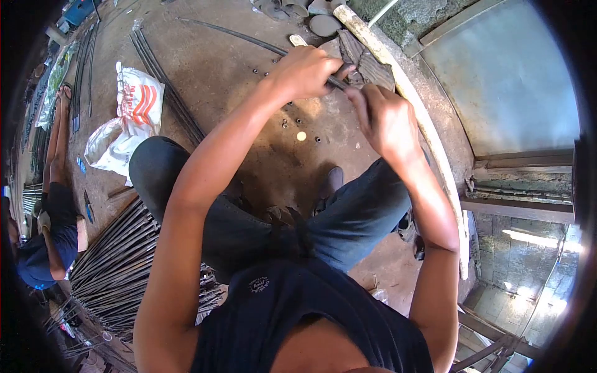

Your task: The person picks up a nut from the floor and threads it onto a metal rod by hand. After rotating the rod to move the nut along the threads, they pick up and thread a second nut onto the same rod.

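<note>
Head view: left hand (309, 71) closed around dark rod (250, 38) near its end, right hand (390, 121) there, hold unclear.

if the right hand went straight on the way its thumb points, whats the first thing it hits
Probably the end of the long, thin black rod, then the left hand gripping it. Depth is unclear; the right hand may be touching the rod.
</note>
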Demonstrator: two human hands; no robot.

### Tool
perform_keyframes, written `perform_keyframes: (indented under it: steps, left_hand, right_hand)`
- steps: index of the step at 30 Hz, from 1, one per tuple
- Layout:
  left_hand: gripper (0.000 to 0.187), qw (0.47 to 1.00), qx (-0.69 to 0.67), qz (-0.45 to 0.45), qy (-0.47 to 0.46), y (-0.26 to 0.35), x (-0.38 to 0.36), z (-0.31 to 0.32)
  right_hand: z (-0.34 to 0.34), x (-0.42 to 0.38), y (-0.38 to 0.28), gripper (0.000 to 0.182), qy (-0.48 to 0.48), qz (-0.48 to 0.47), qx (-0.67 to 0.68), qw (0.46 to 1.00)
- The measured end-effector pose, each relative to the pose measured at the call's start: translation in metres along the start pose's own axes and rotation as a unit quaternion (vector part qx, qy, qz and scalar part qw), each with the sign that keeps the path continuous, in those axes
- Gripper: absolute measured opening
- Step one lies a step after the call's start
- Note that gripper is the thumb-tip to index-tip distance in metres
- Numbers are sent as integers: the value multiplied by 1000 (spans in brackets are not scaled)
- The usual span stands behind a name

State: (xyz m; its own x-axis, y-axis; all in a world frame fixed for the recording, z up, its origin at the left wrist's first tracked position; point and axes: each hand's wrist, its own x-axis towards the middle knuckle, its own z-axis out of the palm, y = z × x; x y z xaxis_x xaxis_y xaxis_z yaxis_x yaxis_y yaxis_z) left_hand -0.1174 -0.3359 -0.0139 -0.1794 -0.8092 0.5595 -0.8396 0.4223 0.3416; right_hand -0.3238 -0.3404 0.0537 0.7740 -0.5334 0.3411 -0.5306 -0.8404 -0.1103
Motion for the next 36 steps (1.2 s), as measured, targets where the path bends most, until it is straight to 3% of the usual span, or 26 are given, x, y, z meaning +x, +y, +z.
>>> perform_keyframes:
  steps: [1, 2, 5, 6, 8, 9, 10, 12, 14, 16, 18, 20, 22, 24, 26, 28, 29, 30, 32, 33, 34, 36]
  left_hand:
    - [19, 1000, -2, 1, 0, 0, 0, 3]
    - [19, 1000, 0, 6, 10, -2, 1, 6]
    - [20, 1000, 15, -3, 5, -2, 1, 0]
    - [20, 999, 27, -11, -12, -1, 1, -2]
    - [20, 1000, 14, -11, -17, -1, 0, -1]
    - [20, 1000, 3, -11, -20, -1, 1, 0]
    - [20, 1000, 3, -10, -20, -2, 1, 3]
    - [20, 1000, 9, 8, 8, -3, 0, 3]
    - [22, 1000, 11, -9, -6, -2, 0, 0]
    - [23, 1000, 11, -20, -21, 1, -1, 0]
    - [24, 1000, -7, 9, 6, 0, -2, 0]
    - [24, 1000, 8, -6, -10, -1, -2, -1]
    - [25, 999, 19, -19, -27, 2, -2, -2]
    - [23, 999, 3, -20, -32, 4, 0, -4]
    - [22, 1000, 4, -5, -16, -2, 0, 5]
    - [21, 1000, 5, 4, 1, -1, 0, 2]
    - [19, 1000, 13, 0, -9, -1, 0, 1]
    - [18, 1000, 19, -3, -19, 1, 0, 0]
    - [18, 1000, 5, -2, -10, 3, 0, 2]
    - [18, 1000, -7, -5, 1, 2, 0, 3]
    - [18, 1000, -5, -5, 2, 1, 0, 4]
    - [21, 1000, 15, 0, -5, -1, -1, 4]
  right_hand:
    - [-5, 2, 2, 35, -58, 39, 73, 995]
    - [-8, 2, 0, 35, -57, 39, 72, 995]
    - [-2, 3, -9, 38, 91, -58, 151, 983]
    - [-1, 3, -8, 38, 90, -58, 152, 983]
    - [-3, -1, -2, 41, -23, 20, 40, 999]
    - [-9, 4, 1, 40, -103, 50, 60, 992]
    - [-8, 3, -2, 40, -102, 52, 60, 992]
    - [-5, 4, -9, 34, 57, -39, 129, 989]
    - [4, 3, -3, 39, 90, -89, 150, 981]
    - [-2, 0, 1, 37, -68, 32, 26, 997]
    - [-4, 4, -2, 34, -95, 64, 55, 992]
    - [5, 4, -7, 26, 120, -94, 179, 972]
    - [6, -1, 1, 26, 133, -141, 114, 974]
    - [4, -6, 7, 33, -21, 0, 20, 1000]
    - [0, -1, 0, 31, -31, 48, 94, 994]
    - [1, 0, -6, 27, 134, -61, 188, 971]
    - [8, 4, 0, 28, 181, -153, 131, 963]
    - [6, 1, 2, 28, 181, -151, 130, 963]
    - [0, -7, 5, 35, -80, 42, 21, 996]
    - [2, -5, 6, 33, -48, 52, 117, 991]
    - [4, -1, 4, 33, -47, 51, 118, 991]
    - [11, 5, -1, 30, 168, -146, 151, 963]
